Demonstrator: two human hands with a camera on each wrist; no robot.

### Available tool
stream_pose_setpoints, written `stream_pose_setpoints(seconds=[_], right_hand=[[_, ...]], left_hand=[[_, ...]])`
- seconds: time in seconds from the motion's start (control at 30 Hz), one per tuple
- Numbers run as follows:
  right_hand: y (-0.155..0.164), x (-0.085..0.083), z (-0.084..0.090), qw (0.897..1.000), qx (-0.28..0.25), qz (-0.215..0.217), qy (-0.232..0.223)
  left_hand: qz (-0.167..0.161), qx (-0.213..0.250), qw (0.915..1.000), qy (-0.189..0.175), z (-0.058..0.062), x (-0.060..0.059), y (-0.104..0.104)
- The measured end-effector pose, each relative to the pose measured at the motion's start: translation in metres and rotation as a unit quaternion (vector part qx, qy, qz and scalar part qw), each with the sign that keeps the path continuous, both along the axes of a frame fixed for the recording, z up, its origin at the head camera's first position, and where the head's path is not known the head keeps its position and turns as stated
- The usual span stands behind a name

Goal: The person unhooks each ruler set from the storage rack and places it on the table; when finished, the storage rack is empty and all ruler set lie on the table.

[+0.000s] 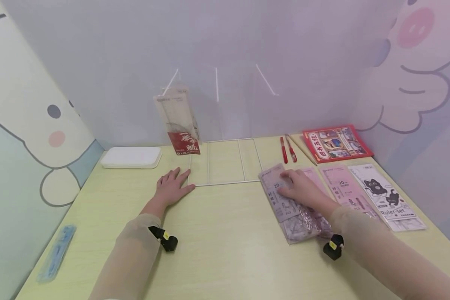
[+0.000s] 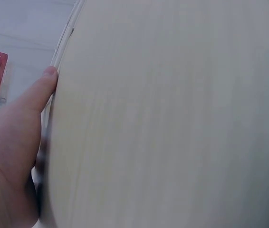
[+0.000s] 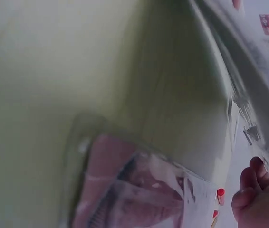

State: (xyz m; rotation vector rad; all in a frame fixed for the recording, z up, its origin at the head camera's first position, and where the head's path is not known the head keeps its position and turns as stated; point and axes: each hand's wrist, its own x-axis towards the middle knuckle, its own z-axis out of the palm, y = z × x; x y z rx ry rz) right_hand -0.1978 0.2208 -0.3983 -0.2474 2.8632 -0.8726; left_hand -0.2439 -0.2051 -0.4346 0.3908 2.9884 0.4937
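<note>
My left hand (image 1: 172, 188) lies on the table with fingers spread, its fingertips right at the left front corner of the white wire display rack (image 1: 225, 182). In the left wrist view the thumb runs along the rack's wire. A ruler set in a clear packet with a red label (image 1: 184, 141) hangs from the rack's left hook. My right hand (image 1: 303, 189) grips a ruler set packet with a greyish-pink card (image 1: 281, 204). In the right wrist view this packet (image 3: 248, 71) is raised at an angle off the table, above another pink ruler packet (image 3: 139, 190).
Right of that hand lie a pink ruler packet (image 1: 345, 187) and a white cat-print ruler set (image 1: 382, 191). Behind them are a red book (image 1: 337, 143) and red pens (image 1: 283, 150). A white case (image 1: 131, 157) sits back left, a blue packet (image 1: 56, 254) front left.
</note>
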Motion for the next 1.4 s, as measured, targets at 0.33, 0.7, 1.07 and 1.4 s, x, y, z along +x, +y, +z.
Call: stream_pose_setpoints(seconds=[0.33,0.7,1.07,1.4], right_hand=[[0.002,0.008,-0.004,0.995,0.092,0.004,0.027],[0.009,0.011,-0.003,0.996,0.085,0.019,0.033],[-0.024,-0.015,0.017,0.999,-0.015,0.039,0.029],[-0.1,-0.056,0.038,0.987,-0.072,0.13,0.069]], left_hand=[[-0.003,0.001,1.0,0.0,0.0,0.0,0.001],[-0.003,0.0,1.0,0.007,-0.002,-0.001,-0.001],[-0.004,0.0,1.0,0.008,-0.005,-0.002,-0.003],[-0.006,0.004,0.9999,0.01,-0.003,-0.001,-0.002]])
